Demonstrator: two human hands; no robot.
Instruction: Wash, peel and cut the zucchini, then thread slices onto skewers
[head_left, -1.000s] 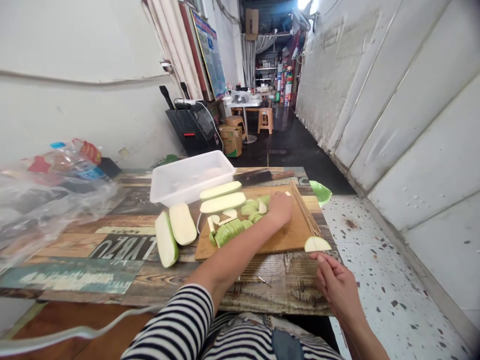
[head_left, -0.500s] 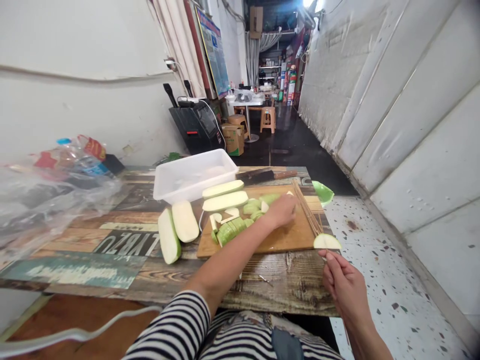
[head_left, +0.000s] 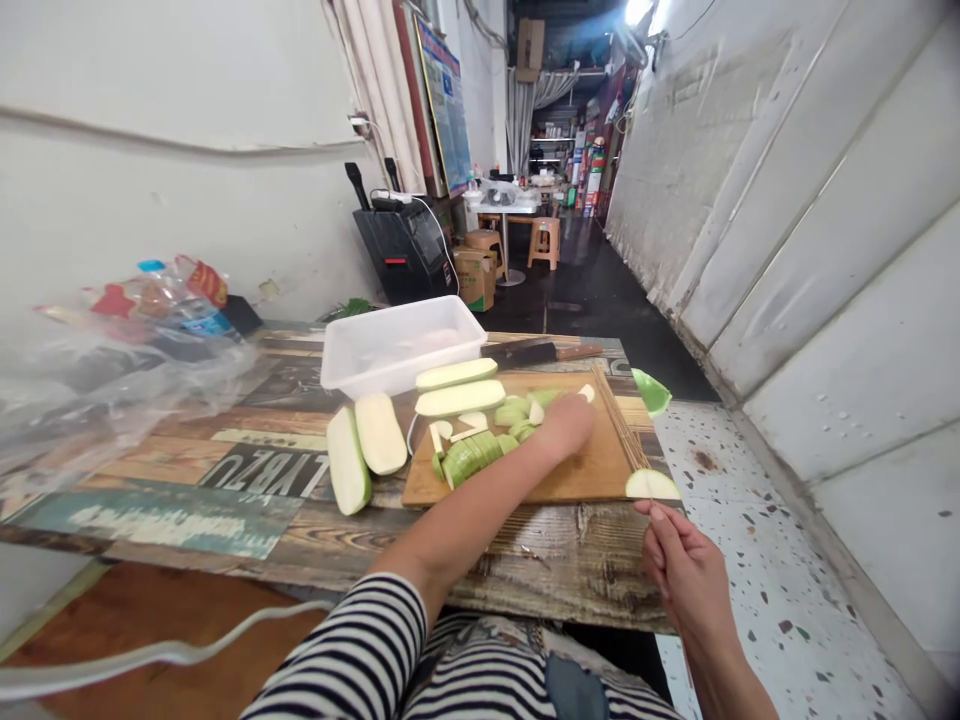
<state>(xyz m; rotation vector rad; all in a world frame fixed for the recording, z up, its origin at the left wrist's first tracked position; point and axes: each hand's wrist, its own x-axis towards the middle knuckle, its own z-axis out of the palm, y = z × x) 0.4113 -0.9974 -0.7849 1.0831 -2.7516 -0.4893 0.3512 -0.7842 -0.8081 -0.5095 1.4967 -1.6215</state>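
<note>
My right hand (head_left: 686, 565) pinches a thin bamboo skewer near the table's front right corner. A half-round, pale slice of green-skinned squash (head_left: 652, 485) sits at the skewer's upper end, just above my fingertips. My left hand (head_left: 568, 428) reaches over the wooden cutting board (head_left: 600, 470), down at the cut slices; its fingers curl out of sight, so whether they grip one is hidden. A small pale piece (head_left: 586, 393) lies just beyond that hand. To the left on the board is a row of green squash slices (head_left: 472, 458). Several bare skewers (head_left: 621, 418) lie along the board's right edge.
Two squash halves (head_left: 460, 397) lie at the board's back left; two more (head_left: 349, 460) rest on the table. Behind them stands a white plastic tub (head_left: 405, 340). A knife (head_left: 540, 353) lies behind the board. Plastic bags and a bottle (head_left: 172, 300) crowd the left.
My left hand has shifted slightly left over the slices on the board. The right hand still holds the skewer with its slice; the view has shifted a little.
</note>
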